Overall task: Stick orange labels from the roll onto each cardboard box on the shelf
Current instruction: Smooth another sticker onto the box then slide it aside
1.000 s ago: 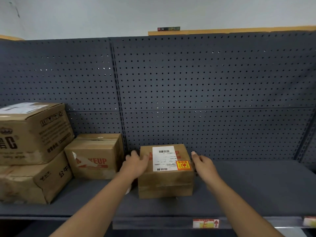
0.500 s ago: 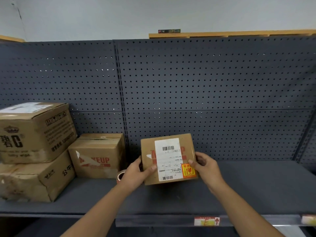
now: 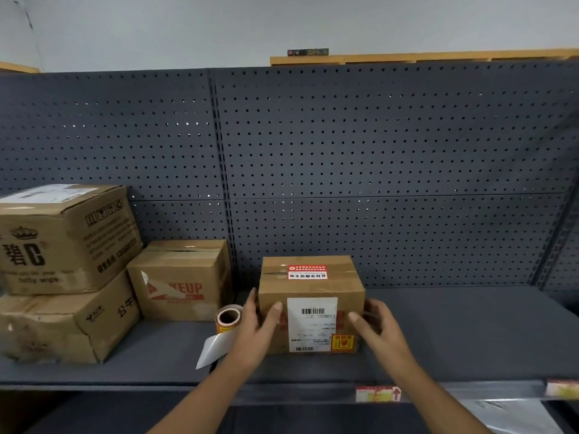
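We see a small cardboard box (image 3: 311, 303) standing on the dark grey shelf (image 3: 454, 333), its front face toward us, close to the pegboard back panel (image 3: 376, 158). Our left hand (image 3: 258, 332) grips its left edge, thumb on the front face and fingers curled round the side; our right hand (image 3: 377, 328) grips the right edge the same way. The front face carries a white shipping label (image 3: 311, 322) with barcodes and, at its lower right corner, an orange label (image 3: 343, 343). A red sticker (image 3: 307, 272) lies on the box top. Just left of our left hand, the roll of orange labels (image 3: 228, 317) rests on the shelf, its core facing us, with a loose strip of backing paper (image 3: 213, 349) trailing toward the shelf's front edge. Farther left a medium box with red lettering (image 3: 180, 280) sits against the back panel, and beside it two larger cardboard boxes are stacked, the upper one (image 3: 65, 238) resting on the lower one (image 3: 67, 324).
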`<state>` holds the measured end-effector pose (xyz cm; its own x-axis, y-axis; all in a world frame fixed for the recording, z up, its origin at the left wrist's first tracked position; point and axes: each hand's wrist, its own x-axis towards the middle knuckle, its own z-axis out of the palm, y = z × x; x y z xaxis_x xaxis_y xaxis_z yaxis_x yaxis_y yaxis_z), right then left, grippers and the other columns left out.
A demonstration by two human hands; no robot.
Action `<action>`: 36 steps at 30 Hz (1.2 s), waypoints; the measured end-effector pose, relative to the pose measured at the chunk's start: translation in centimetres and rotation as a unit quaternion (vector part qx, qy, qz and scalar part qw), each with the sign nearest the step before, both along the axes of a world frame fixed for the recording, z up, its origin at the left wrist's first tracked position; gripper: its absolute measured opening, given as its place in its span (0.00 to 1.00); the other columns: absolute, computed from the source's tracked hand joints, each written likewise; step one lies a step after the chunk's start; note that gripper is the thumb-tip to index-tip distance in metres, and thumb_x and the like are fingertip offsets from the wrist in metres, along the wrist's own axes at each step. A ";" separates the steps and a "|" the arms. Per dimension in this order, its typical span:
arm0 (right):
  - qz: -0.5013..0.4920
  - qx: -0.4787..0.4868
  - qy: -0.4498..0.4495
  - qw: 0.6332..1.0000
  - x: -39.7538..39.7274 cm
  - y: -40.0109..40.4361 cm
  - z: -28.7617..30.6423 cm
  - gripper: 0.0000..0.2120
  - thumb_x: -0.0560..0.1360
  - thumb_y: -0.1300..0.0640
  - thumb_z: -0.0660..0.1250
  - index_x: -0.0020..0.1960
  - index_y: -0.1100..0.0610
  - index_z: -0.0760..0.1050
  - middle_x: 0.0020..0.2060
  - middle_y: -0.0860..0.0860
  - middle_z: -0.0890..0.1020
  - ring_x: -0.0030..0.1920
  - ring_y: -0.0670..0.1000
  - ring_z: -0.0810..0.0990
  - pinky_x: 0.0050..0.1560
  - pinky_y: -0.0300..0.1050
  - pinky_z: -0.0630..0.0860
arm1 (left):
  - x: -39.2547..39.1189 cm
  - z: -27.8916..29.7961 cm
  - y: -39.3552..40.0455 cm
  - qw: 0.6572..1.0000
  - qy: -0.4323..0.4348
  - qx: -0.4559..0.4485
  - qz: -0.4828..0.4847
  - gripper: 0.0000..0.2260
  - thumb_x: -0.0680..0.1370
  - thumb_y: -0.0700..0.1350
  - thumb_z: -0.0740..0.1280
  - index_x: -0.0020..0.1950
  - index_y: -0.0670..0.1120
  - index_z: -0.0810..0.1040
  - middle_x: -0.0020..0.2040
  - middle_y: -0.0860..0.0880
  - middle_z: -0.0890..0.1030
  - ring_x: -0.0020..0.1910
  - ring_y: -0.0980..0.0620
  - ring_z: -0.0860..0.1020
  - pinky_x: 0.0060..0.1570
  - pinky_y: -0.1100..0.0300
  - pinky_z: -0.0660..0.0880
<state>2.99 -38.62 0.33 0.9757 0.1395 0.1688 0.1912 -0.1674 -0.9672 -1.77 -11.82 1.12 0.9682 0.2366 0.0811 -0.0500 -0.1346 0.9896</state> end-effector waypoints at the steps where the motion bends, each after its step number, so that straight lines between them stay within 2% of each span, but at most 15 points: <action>1: -0.006 0.021 -0.004 1.000 -0.1 0.2 0.8 0.26 0.76 0.43 0.71 0.70 0.50 0.70 0.63 0.42 0.79 0.63 0.40 0.78 0.53 0.33 0.78 | 0.1 0.6 -0.3 1.000 -0.005 -0.017 0.020 0.40 0.76 0.67 0.68 0.83 0.60 0.53 0.73 0.60 0.71 0.73 0.56 0.70 0.74 0.48 0.70; 4: -0.024 0.041 -0.005 0.999 -0.1 0.9 3.3 0.26 0.78 0.38 0.64 0.71 0.48 0.70 0.63 0.42 0.78 0.63 0.39 0.76 0.53 0.36 0.75 | 0.5 2.4 -1.3 0.996 -0.035 -0.052 0.059 0.32 0.82 0.58 0.64 0.83 0.57 0.54 0.74 0.58 0.66 0.73 0.56 0.67 0.73 0.53 0.68; 6: -0.039 0.037 0.009 0.999 0.3 1.8 4.9 0.24 0.79 0.34 0.61 0.69 0.47 0.71 0.60 0.42 0.79 0.60 0.40 0.77 0.51 0.37 0.73 | 1.2 3.4 -1.5 0.994 -0.031 -0.068 0.084 0.28 0.84 0.58 0.61 0.83 0.57 0.57 0.73 0.58 0.67 0.72 0.56 0.67 0.70 0.55 0.67; 8: -0.063 0.048 0.049 0.996 1.0 2.8 6.0 0.22 0.80 0.32 0.58 0.64 0.46 0.72 0.56 0.43 0.80 0.56 0.42 0.78 0.50 0.41 0.74 | 2.3 3.8 -1.4 0.989 -0.002 -0.097 0.107 0.28 0.84 0.61 0.61 0.82 0.58 0.59 0.72 0.56 0.69 0.71 0.52 0.70 0.71 0.51 0.69; 11: -0.078 0.017 0.080 0.994 2.3 3.6 6.2 0.24 0.79 0.31 0.59 0.58 0.49 0.78 0.51 0.47 0.85 0.54 0.48 0.83 0.58 0.54 0.80 | 4.1 3.9 -1.0 0.981 0.077 -0.127 0.122 0.28 0.79 0.68 0.60 0.76 0.58 0.68 0.66 0.50 0.78 0.64 0.46 0.78 0.68 0.41 0.74; 14: -0.095 0.005 0.050 0.994 2.7 3.4 5.7 0.19 0.80 0.36 0.62 0.51 0.50 0.82 0.46 0.48 0.87 0.50 0.50 0.85 0.58 0.59 0.82 | 4.8 3.9 -1.2 0.980 0.106 -0.129 0.110 0.18 0.82 0.64 0.59 0.66 0.57 0.76 0.57 0.46 0.84 0.57 0.44 0.82 0.64 0.40 0.76; 17: -0.113 0.008 0.039 0.993 2.9 2.6 5.5 0.16 0.81 0.39 0.64 0.48 0.49 0.84 0.43 0.48 0.88 0.48 0.51 0.86 0.55 0.59 0.83 | 4.9 4.5 -2.0 0.983 0.103 -0.120 0.097 0.16 0.83 0.62 0.60 0.65 0.57 0.78 0.56 0.47 0.85 0.56 0.45 0.83 0.63 0.41 0.77; 21: -0.144 -0.006 0.026 0.989 3.6 0.3 5.8 0.20 0.81 0.40 0.63 0.47 0.54 0.84 0.40 0.51 0.87 0.46 0.54 0.86 0.53 0.61 0.83 | 5.7 5.2 -4.6 0.987 0.089 -0.111 0.074 0.14 0.85 0.59 0.58 0.63 0.57 0.78 0.54 0.48 0.85 0.54 0.47 0.84 0.61 0.44 0.78; 25: -0.181 0.004 0.021 0.983 4.7 -3.2 6.5 0.20 0.82 0.41 0.62 0.47 0.56 0.82 0.42 0.55 0.86 0.47 0.57 0.85 0.51 0.60 0.82 | 6.9 5.9 -8.3 0.988 0.085 -0.126 0.029 0.09 0.85 0.59 0.60 0.61 0.60 0.77 0.55 0.49 0.85 0.55 0.47 0.83 0.52 0.49 0.79; 28: -0.202 0.021 0.013 0.979 5.7 -6.2 6.9 0.16 0.83 0.43 0.62 0.50 0.53 0.81 0.45 0.52 0.85 0.48 0.53 0.83 0.52 0.57 0.81 | 8.0 6.4 -11.5 0.988 0.082 -0.133 -0.012 0.11 0.84 0.58 0.62 0.63 0.58 0.78 0.55 0.49 0.86 0.54 0.48 0.85 0.46 0.53 0.78; 31: -0.230 0.027 0.010 0.973 6.7 -9.1 7.1 0.12 0.83 0.41 0.61 0.55 0.48 0.75 0.50 0.47 0.82 0.50 0.47 0.80 0.52 0.53 0.80 | 9.2 6.7 -14.7 0.987 0.085 -0.132 -0.028 0.12 0.84 0.58 0.63 0.64 0.57 0.78 0.56 0.49 0.86 0.55 0.48 0.84 0.46 0.53 0.78; 36: -0.240 0.030 0.010 0.970 7.8 -14.3 7.3 0.15 0.81 0.43 0.64 0.61 0.51 0.71 0.50 0.48 0.81 0.50 0.48 0.80 0.44 0.48 0.76 | 11.7 7.1 -20.1 0.986 0.088 -0.134 -0.050 0.12 0.84 0.57 0.62 0.65 0.56 0.77 0.55 0.49 0.86 0.52 0.49 0.85 0.41 0.56 0.79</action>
